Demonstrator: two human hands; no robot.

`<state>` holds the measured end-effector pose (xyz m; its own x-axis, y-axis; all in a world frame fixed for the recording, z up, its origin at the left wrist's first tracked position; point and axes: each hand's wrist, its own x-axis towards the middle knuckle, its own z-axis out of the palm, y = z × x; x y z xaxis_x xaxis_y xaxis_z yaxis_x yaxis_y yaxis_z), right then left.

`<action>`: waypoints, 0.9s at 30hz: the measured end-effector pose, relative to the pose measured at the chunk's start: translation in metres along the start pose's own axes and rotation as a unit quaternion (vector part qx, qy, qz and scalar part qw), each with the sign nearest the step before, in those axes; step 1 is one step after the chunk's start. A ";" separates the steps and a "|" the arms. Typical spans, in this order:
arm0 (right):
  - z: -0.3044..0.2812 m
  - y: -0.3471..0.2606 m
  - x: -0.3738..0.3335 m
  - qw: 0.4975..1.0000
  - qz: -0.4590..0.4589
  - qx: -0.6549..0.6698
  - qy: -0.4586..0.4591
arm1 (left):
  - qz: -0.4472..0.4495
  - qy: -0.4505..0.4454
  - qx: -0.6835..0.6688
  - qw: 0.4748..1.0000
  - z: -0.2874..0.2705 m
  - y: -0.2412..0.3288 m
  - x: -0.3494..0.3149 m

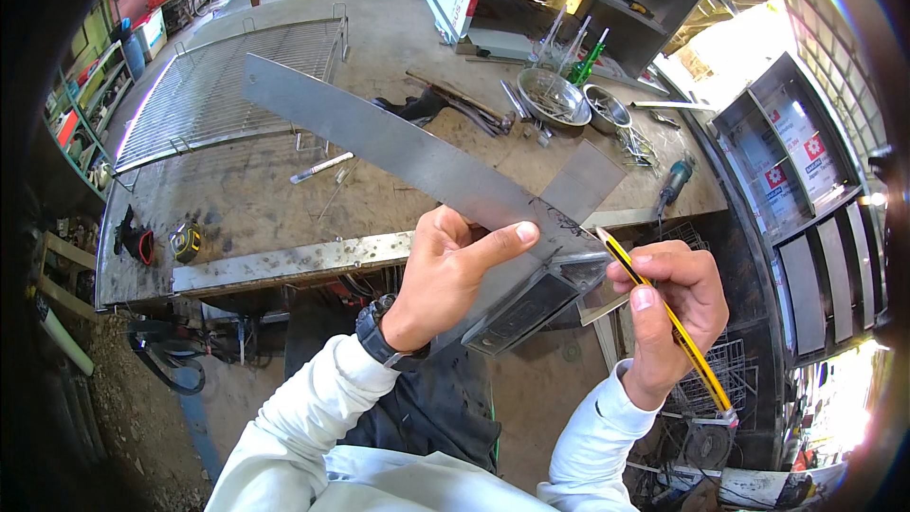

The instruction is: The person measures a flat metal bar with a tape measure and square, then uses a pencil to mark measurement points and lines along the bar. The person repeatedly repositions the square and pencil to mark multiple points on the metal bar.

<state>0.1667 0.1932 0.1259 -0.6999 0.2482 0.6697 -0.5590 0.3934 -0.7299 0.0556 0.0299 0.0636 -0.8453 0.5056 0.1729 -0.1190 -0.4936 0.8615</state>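
My left hand [445, 275] is closed on the near end of the long metal strip [398, 147] — it runs up and left, away from me. My right hand [673, 308] pinches a yellow pencil [664, 308], tip touching that near end.

Tilted steel strip [398, 147]; yellow-black pencil [668, 322], perhaps touching.

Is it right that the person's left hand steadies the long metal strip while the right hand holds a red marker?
Not quite. In the head view the left hand does steady the metal strip, but the right hand holds a yellow-and-black pencil, not a red marker.
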 end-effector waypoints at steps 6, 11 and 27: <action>0.004 -0.001 0.005 0.996 -0.019 -0.086 -0.027 | 0.011 -0.002 -0.005 1.000 0.000 -0.002 -0.003; 0.006 0.003 0.005 0.995 -0.007 -0.092 -0.025 | 0.014 -0.009 0.004 1.000 -0.005 -0.004 -0.004; 0.020 0.010 0.012 0.987 -0.032 -0.131 -0.089 | 0.033 0.018 -0.017 0.999 -0.004 -0.021 -0.006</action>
<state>0.1435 0.1823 0.1236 -0.7465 0.0649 0.6622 -0.4869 0.6251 -0.6101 0.0614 0.0347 0.0427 -0.8700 0.4457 0.2106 -0.0800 -0.5491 0.8319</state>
